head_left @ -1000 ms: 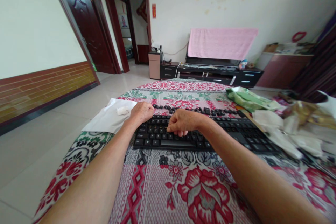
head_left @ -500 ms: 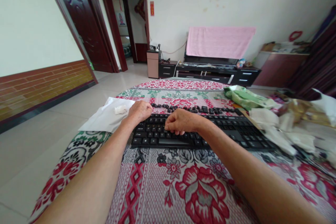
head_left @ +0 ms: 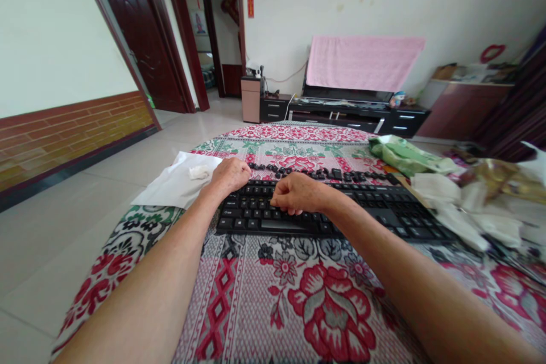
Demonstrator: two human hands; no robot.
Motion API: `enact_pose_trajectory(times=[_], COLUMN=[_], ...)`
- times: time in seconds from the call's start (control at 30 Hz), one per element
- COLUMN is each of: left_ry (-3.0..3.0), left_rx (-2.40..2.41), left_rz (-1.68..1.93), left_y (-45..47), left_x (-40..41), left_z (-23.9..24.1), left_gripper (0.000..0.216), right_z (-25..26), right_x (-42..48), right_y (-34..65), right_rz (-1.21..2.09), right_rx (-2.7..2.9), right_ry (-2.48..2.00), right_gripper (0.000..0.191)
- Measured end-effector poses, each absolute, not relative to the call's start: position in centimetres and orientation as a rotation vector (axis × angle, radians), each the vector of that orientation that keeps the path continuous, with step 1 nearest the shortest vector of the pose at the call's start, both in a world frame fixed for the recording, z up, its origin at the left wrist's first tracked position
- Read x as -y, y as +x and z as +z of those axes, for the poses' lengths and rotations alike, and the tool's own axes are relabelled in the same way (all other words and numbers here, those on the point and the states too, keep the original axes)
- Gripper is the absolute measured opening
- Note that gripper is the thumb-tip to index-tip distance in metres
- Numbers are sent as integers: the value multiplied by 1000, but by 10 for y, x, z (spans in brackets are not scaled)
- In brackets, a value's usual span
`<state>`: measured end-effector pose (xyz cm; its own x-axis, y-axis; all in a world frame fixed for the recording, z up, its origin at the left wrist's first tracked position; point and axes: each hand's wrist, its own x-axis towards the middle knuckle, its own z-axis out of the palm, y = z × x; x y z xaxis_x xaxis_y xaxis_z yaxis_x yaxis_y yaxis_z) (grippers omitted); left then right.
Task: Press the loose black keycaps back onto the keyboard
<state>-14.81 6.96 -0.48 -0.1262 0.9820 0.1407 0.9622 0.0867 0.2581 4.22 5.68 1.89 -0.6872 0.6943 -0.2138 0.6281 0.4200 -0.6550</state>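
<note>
A black computer keyboard [head_left: 281,226] lies on the flowered tablecloth, with keys absent from several of its slots. Over its left-middle letter keys, my right hand [head_left: 297,193] is closed in a pinch; whatever is between the fingertips is too small or hidden to make out. My left hand [head_left: 232,174] is closed too, resting by the keyboard's upper left corner, and its fingertips are partly out of sight. Just behind the keyboard runs a row of loose black keycaps [head_left: 336,174]. Beside my left wrist a crumpled white tissue [head_left: 198,172] lies on a white sheet [head_left: 164,186].
To the right of the keyboard are whitish cloths [head_left: 443,199], a green plastic package [head_left: 403,156] and a brown-gold bag [head_left: 497,179]. The patterned tablecloth [head_left: 251,296] covers a table with a rounded far edge. Beyond stands a low black cabinet [head_left: 401,119] under a pink towel [head_left: 362,62].
The whole view has shifted slightly, tilting a little downward. Both hands keep nearly the same pose and place over and beside the keyboard.
</note>
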Motion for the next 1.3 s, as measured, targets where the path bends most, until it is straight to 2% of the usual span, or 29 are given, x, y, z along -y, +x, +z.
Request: enact_pose_trajectory(times=[0.17,0.33,0.47,0.53,0.73,0.9,1.3], left_ry=[2060,2144,2268,2305,2299,2281,2295], left_rx=[-2265,-2269,-2124,-2051,-2034,-2073,-2080], left_rz=[442,537,630,618,571,551,543], left_y=[-149,-149,-141,-137,-134,-135,-134], left_x=[-69,-71,-73,-73,-71,-72,-74], left_z=[-5,-5,-6,-7,-10,-10,-11], left_gripper=[25,27,27,27,26,28,29], right_z=[22,28,21,13,4,8,1], right_x=[-51,-64,-91,-103,-118,-119,-126], right_y=[36,52,72,75,52,33,28], right_rz=[926,1099,633,416,79,7,170], right_rx=[2643,2491,2349,2340,2467,2589,2572], right_ry=[-1296,-1189,-1259,-1236,-1210,-1308,-1286], right_gripper=[18,21,29,24,21,21,19])
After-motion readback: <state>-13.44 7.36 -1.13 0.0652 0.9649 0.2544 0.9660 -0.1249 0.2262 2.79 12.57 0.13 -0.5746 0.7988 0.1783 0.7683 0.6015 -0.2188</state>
